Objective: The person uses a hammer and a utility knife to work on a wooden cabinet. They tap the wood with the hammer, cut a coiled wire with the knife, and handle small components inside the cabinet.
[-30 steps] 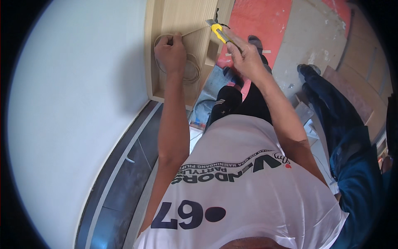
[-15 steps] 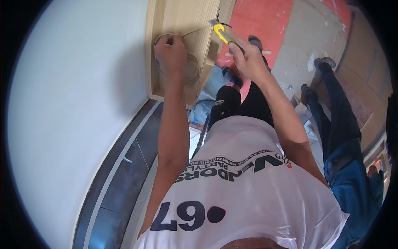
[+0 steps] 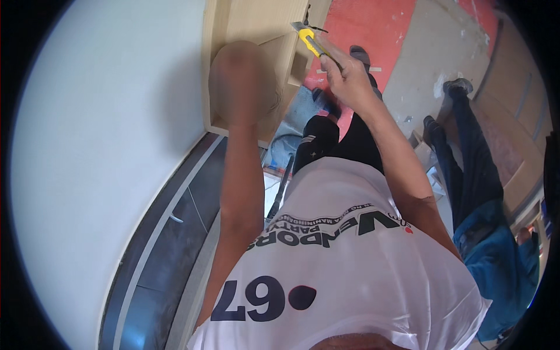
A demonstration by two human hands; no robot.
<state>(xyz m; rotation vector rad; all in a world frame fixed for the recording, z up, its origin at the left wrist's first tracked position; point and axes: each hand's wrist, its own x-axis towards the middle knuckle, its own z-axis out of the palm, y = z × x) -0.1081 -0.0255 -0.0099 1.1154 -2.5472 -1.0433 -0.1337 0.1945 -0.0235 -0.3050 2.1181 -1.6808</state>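
Observation:
My right hand (image 3: 347,79) is closed around a yellow utility knife (image 3: 307,42), its blade out and pointing up and left, by the right edge of a pale wooden panel (image 3: 251,23). A thin wood-coloured strip (image 3: 277,39) stretches from near the blade to my left hand (image 3: 233,73). Motion smears that hand; it has a closed, fist-like shape over the panel's left part, with the strip running into it. Looped strip around the hand is blurred too. Raised edges border the panel like a shallow box.
A white wall (image 3: 105,134) rises on the left, with dark tiles (image 3: 169,268) along its base. Red floor covering (image 3: 373,29) lies beyond the knife. At the right stands another person in dark trousers (image 3: 478,157), near brown boards (image 3: 519,99). Blue cloth (image 3: 286,137) lies below the panel.
My left hand has gone from sharp to blurred and sits slightly further left, the loops around it smeared. The knife has shifted slightly left, still in my right hand.

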